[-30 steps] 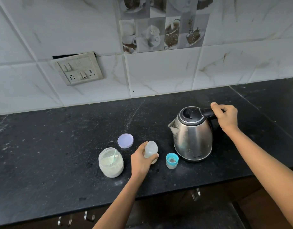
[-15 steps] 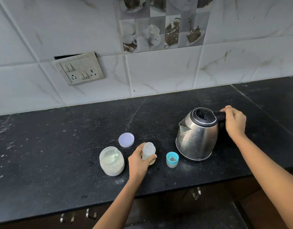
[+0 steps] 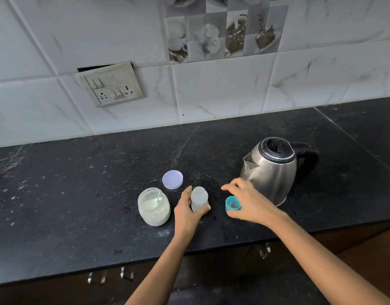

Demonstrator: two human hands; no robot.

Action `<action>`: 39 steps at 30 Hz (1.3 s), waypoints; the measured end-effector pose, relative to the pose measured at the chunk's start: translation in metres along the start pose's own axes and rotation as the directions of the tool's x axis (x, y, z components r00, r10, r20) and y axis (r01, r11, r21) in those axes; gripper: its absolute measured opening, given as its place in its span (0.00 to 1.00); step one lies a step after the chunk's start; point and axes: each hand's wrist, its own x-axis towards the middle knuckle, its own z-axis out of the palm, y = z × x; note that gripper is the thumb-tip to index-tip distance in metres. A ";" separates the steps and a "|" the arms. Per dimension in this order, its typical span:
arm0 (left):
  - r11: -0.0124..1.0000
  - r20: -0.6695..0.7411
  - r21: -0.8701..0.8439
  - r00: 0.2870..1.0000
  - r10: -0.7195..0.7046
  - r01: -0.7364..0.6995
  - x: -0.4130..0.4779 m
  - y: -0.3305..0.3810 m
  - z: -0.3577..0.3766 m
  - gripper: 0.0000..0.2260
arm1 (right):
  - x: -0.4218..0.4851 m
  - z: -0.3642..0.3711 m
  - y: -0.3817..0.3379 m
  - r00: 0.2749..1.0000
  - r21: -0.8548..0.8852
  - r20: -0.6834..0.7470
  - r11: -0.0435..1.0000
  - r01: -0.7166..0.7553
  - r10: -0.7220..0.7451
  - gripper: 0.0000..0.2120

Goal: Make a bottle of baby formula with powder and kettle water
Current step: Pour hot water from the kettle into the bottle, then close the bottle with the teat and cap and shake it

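Right hand (image 3: 249, 203) has left the kettle (image 3: 270, 170) handle since the earlier frame and now sits over the teal bottle cap (image 3: 232, 204), between kettle and bottle. Kettle is back upright on the black tabletop (image 3: 79, 194), spout facing left, black handle to the right, nobody touching it. Right fingers (image 3: 231, 187) are spread and loosely curled, nothing gripped; thumb sits just beside the cap's near edge, and contact cannot be told. Cap stands on the tabletop with its open side up.

Left hand (image 3: 186, 213) is wrapped around the small baby bottle (image 3: 198, 198), same as before. Fingers closed on its lower body, thumb on the left side. Bottle stands upright on the tabletop, top open; contents cannot be told through the cloudy plastic.

Left of the bottle: clear jar (image 3: 154, 208) of pale powder, open, a scoop leaning inside. Its round lilac lid (image 3: 172, 179) lies flat on the tabletop just behind, apart from the jar.

Tiled wall (image 3: 211, 89) behind carries a switch panel (image 3: 110, 84), tilted and coming loose at its top edge.
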 end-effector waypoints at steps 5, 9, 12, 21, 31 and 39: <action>0.997 -0.222 0.076 0.975 0.000 0.018 -0.034 -0.004 0.013 0.27 | 0.002 0.026 0.010 0.983 0.045 0.150 0.993 -0.110 0.102 0.32; 0.993 -0.133 0.116 0.990 0.044 -0.028 -0.058 -0.017 0.033 0.20 | 0.001 0.026 0.009 0.988 0.079 0.101 0.989 -0.124 0.116 0.26; 0.990 0.122 0.137 0.992 0.011 -0.028 -0.052 -0.014 0.044 0.23 | -0.001 0.022 0.005 0.988 0.079 0.088 0.988 -0.135 0.128 0.23; 0.968 0.225 0.217 0.971 0.080 -0.130 -0.027 0.000 0.062 0.20 | -0.004 0.015 -0.004 0.987 0.121 0.024 0.980 -0.158 0.156 0.22; 0.981 0.170 0.170 0.983 0.066 -0.095 -0.037 -0.002 0.056 0.29 | -0.008 -0.008 -0.013 0.928 0.631 -0.155 0.757 -0.169 0.337 0.20; 0.974 -0.238 0.160 0.951 0.198 -0.163 -0.034 -0.013 0.025 0.29 | 0.031 0.014 -0.029 0.949 0.906 -0.022 0.407 -0.114 0.315 0.20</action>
